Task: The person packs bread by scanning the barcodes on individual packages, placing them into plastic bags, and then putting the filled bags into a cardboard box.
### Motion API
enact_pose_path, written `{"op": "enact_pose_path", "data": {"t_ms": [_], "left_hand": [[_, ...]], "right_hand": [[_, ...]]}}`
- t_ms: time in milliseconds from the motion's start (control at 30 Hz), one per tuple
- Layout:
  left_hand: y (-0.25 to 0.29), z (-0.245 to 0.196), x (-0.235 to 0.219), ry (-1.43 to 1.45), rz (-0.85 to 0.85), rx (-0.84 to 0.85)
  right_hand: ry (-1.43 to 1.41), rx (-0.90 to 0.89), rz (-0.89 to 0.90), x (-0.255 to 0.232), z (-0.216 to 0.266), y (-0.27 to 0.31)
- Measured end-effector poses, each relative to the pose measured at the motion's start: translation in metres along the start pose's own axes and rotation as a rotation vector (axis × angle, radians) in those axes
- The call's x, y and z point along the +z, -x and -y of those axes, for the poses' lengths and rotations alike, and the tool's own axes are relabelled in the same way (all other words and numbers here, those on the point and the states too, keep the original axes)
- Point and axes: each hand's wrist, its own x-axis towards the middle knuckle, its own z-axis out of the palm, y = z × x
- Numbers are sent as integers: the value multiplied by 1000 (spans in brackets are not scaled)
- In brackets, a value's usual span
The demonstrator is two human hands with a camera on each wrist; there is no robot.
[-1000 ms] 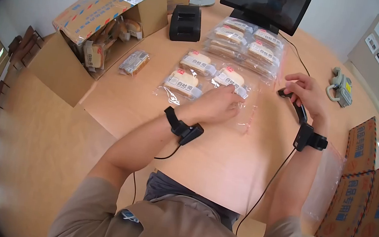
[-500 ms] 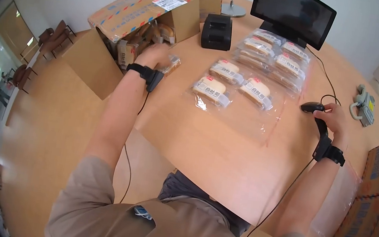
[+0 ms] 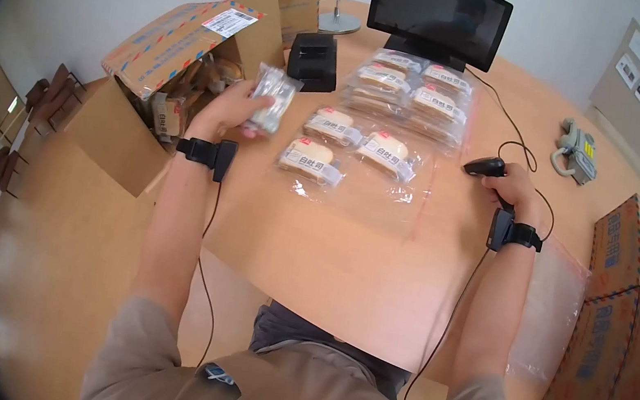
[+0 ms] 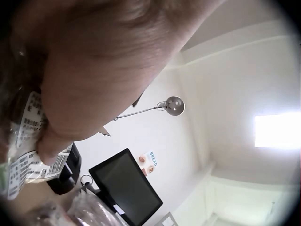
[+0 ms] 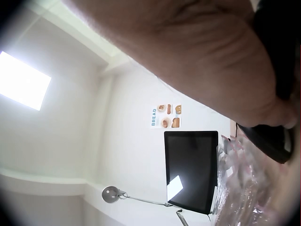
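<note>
My left hand grips a wrapped bread pack just in front of the open carton. In the left wrist view, printed labels and a barcode show on the pack beside my thumb. At the right of the table, my right hand holds a black handheld barcode scanner by its handle, head toward the left. Between the hands, three packs of sliced white bread lie on a clear plastic bag. Behind them, bagged bread packs sit stacked in clear plastic.
The carton at the left holds more wrapped bread. A black receipt printer, a monitor and a lamp base stand at the back. A telephone sits at the right, near stacked cartons. The scanner's cable crosses the table.
My left hand went from the bread on the bag to the carton's front, then lifted a pack rightward. My right hand now wraps the scanner handle more fully, its head raised and turned left.
</note>
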Motion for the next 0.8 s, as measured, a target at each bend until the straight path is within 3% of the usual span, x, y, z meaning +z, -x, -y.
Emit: {"op": "enact_pose_path", "data": {"t_ms": [67, 200, 333, 400, 533, 800], "left_hand": [[4, -22, 25, 290, 111, 151], [-15, -36, 92, 461, 310, 205], [-39, -21, 149, 490, 373, 175], [-34, -19, 168, 520, 292, 153], [-25, -21, 166, 468, 231, 139], [-30, -6, 163, 439, 352, 177]], "right_hand": [[9, 72, 11, -5, 19, 12], [-157, 63, -32, -11, 65, 48], [-205, -79, 42, -9, 92, 62], [-231, -212, 126, -3, 101, 64], [-215, -281, 179, 16, 126, 77], [-61, -287, 245, 61, 124, 56]]}}
